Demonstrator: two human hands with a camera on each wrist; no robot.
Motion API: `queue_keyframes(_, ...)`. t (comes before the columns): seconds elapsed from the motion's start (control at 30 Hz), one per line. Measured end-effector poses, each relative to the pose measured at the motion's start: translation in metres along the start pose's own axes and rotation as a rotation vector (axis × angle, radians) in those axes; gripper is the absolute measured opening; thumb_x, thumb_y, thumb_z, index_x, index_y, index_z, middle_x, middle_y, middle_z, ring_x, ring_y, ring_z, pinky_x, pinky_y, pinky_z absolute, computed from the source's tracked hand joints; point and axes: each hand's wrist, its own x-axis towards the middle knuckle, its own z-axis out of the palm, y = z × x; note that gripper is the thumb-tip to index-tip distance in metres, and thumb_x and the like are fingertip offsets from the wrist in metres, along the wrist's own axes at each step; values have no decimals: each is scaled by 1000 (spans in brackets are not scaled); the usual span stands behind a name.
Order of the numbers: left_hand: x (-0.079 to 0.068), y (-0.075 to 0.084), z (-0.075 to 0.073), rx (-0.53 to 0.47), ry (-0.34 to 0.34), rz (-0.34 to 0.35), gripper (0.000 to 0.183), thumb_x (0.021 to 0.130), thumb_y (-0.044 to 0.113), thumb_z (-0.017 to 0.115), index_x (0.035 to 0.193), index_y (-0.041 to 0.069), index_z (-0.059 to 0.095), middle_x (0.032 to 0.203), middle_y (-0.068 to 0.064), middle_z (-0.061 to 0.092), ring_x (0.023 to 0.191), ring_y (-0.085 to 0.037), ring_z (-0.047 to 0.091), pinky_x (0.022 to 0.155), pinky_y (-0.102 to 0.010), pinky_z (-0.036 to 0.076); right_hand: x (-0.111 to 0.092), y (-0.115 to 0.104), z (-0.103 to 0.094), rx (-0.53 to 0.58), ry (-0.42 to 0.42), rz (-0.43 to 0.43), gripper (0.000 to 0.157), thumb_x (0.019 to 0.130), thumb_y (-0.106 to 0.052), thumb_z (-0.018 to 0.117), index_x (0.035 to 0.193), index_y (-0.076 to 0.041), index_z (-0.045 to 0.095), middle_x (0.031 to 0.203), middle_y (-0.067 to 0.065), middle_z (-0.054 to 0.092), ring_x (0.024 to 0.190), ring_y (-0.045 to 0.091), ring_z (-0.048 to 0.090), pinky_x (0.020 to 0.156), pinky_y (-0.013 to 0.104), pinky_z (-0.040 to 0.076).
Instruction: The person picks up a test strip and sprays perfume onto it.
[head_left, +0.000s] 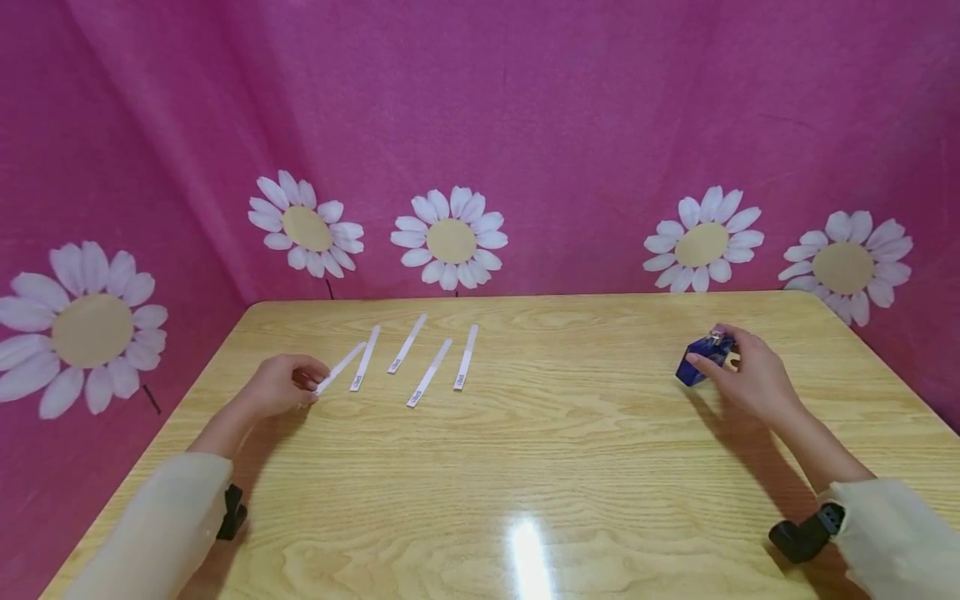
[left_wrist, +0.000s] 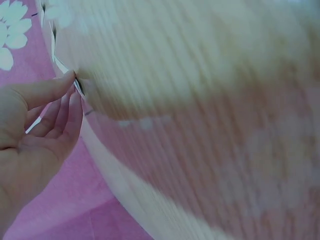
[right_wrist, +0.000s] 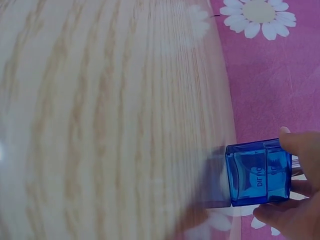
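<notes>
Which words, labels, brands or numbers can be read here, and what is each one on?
"DI…": sideways on the blue bottle in the right hand; its remaining letters and second line are too blurred.
Four white strips on the table: dark print at their near ends, too small to read.
Strip in the left hand: nothing readable.

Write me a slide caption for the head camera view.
At a wood-grain table, the left hand pinches one white strip near four others while the right hand holds a blue bottle.
</notes>
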Motion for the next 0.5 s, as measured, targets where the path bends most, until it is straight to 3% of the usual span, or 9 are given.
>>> queue_keyframes(0.3,4,-3,-5,-79,-40,-57,38,73,-10,72,109,-15,60,91,-23,64,80,-15,62,61,-16,49,2,4,-1,110,-59,79,81,93,-40,60,146,7,22,136,41,39,122,58,42,97,65,42)
queue_keyframes(0.5,6,-4,-6,-80,-52,-72,40,74,-8,73,110,-16,60,91,-21,65,80,-13,60,62,-16,49,2,3,-2,164,-77,136,88,91,-42,61,148,7,16,140,42,35,126,57,39,101,64,39)
